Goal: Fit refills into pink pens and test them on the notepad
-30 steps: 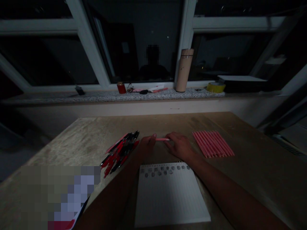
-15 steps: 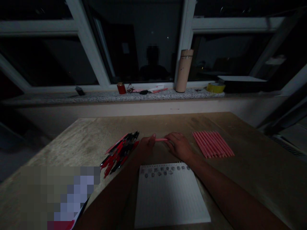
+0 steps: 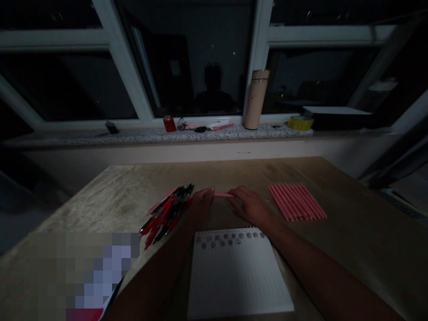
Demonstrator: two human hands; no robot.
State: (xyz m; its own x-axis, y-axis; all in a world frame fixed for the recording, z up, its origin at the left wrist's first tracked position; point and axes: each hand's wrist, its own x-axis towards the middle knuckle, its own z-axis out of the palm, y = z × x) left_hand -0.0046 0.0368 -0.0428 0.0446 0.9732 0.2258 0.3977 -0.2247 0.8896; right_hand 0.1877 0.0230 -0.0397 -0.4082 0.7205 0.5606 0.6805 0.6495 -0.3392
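Note:
A pink pencil [image 3: 220,195] lies crosswise between my two hands, just beyond the notepad. My left hand [image 3: 202,201] pinches its left end, thumb uppermost. At the other end, the fingers of my right hand [image 3: 246,203] close on the pencil. To the right, several pink pencils [image 3: 297,202] lie side by side in a neat row. Left of my left hand is a loose pile of red and black pens [image 3: 167,216], with something pink along its far edge. A spiral notepad [image 3: 239,276] lies below my hands, small round drawings along its top lines.
Under everything is a brown table [image 3: 130,187]. Beyond it, a stone windowsill [image 3: 140,135] holds a tan flask [image 3: 257,100], a red jar [image 3: 169,124], yellow tape [image 3: 300,123] and a dark box [image 3: 341,119]. The lower left is blurred out.
My left hand has shifted very slightly left, while my right hand stays nearly in place. Both still hold the pencil; the pens, row of pencils and notepad have not moved.

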